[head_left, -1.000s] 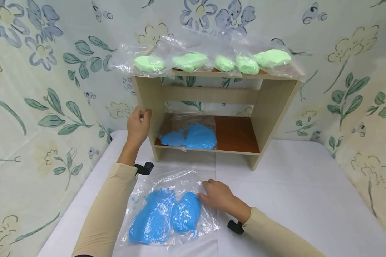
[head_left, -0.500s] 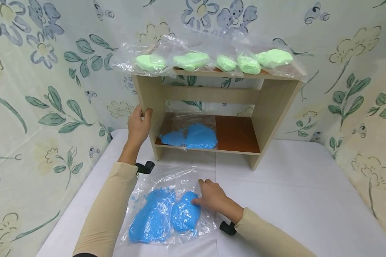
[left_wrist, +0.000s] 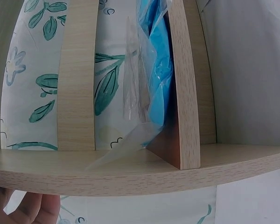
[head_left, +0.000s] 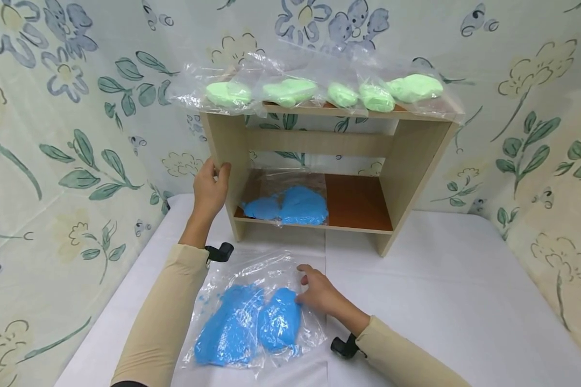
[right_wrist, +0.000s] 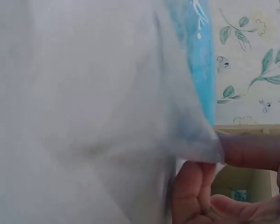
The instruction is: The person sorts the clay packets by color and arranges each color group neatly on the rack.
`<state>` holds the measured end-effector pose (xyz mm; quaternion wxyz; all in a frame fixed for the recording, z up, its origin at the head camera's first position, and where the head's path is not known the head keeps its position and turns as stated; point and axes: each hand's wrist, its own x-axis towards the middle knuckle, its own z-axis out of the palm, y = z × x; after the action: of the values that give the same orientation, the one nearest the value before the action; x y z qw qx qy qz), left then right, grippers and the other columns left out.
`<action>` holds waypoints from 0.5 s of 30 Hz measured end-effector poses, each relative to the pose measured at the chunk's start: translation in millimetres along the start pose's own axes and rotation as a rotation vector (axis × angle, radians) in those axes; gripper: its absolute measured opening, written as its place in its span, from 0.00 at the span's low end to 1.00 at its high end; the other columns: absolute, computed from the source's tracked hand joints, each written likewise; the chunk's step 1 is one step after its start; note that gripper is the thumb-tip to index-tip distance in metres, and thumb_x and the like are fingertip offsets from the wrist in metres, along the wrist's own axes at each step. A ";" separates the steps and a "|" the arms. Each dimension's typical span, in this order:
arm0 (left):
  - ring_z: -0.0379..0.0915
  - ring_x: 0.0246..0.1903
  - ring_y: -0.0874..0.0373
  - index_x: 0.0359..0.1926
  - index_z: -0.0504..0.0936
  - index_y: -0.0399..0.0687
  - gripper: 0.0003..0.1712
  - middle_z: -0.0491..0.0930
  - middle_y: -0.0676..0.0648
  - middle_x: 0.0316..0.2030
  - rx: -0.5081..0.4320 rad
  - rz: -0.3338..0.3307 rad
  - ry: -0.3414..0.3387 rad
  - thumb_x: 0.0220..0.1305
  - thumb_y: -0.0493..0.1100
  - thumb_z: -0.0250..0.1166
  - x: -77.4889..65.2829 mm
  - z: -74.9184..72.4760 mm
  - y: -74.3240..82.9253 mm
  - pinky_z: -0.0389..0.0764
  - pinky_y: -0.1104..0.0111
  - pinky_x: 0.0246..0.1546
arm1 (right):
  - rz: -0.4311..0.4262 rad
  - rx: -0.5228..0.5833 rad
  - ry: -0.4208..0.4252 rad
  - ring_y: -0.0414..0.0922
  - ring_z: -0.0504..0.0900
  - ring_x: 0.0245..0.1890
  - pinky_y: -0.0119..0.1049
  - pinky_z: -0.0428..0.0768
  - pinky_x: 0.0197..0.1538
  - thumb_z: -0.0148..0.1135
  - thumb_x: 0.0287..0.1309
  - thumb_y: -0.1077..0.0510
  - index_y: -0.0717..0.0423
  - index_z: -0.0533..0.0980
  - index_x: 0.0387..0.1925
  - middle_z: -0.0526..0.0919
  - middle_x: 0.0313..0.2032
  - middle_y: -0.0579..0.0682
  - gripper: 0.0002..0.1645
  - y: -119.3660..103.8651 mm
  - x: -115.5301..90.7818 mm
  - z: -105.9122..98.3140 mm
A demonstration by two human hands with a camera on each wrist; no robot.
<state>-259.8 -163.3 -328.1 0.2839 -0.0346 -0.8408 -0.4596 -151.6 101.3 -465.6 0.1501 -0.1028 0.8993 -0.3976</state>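
Observation:
My left hand (head_left: 210,187) grips the left side panel of a small wooden shelf unit (head_left: 416,156). In the left wrist view its curled fingers (left_wrist: 44,208) show at the panel's outer side. A clear plastic bag (head_left: 271,263) with two blue soft-looking lumps lies flat on the table in front of the shelf. My right hand (head_left: 321,293) is at this bag's right edge, thumb beside the right lump. The right wrist view has the thumb (right_wrist: 252,150) and curled fingers pinching a corner of the clear plastic.
Another clear bag with blue contents (head_left: 302,205) lies on the left of the shelf's lower board (head_left: 358,201). Several bags with pale green lumps (head_left: 290,91) line the top board. White cloth (head_left: 465,290) covers the table, and flowered fabric (head_left: 513,48) hangs behind.
My right hand has shifted slightly left and up along the bag's right edge. Its index finger now stands further from the thumb. My left hand stays on the panel.

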 end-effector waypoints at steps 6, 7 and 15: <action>0.78 0.54 0.43 0.65 0.72 0.46 0.23 0.77 0.39 0.61 -0.005 0.005 0.005 0.74 0.49 0.51 0.0 -0.9 -0.4 0.85 0.47 0.49 | 0.026 0.209 -0.085 0.50 0.82 0.42 0.41 0.83 0.40 0.62 0.56 0.68 0.53 0.66 0.65 0.82 0.47 0.62 0.35 2.2 -1.5 -7.5; 0.78 0.54 0.43 0.65 0.72 0.46 0.23 0.77 0.39 0.61 -0.006 0.007 0.008 0.74 0.49 0.51 0.1 -1.0 -0.6 0.86 0.47 0.49 | 0.018 0.219 -0.101 0.50 0.82 0.41 0.40 0.82 0.38 0.61 0.57 0.68 0.52 0.67 0.64 0.82 0.46 0.63 0.32 2.7 -1.4 -8.3; 0.78 0.55 0.43 0.65 0.72 0.47 0.23 0.76 0.40 0.62 -0.013 0.009 -0.003 0.75 0.50 0.51 0.6 -0.6 -1.3 0.86 0.48 0.50 | -0.075 0.172 -0.206 0.45 0.72 0.34 0.33 0.71 0.34 0.68 0.56 0.61 0.53 0.80 0.48 0.76 0.31 0.51 0.16 8.4 2.2 -9.7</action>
<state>-260.4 -164.6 -328.5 0.2843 -0.0408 -0.8382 -0.4637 -157.7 112.8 -466.1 0.2351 -0.1634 0.8372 -0.4660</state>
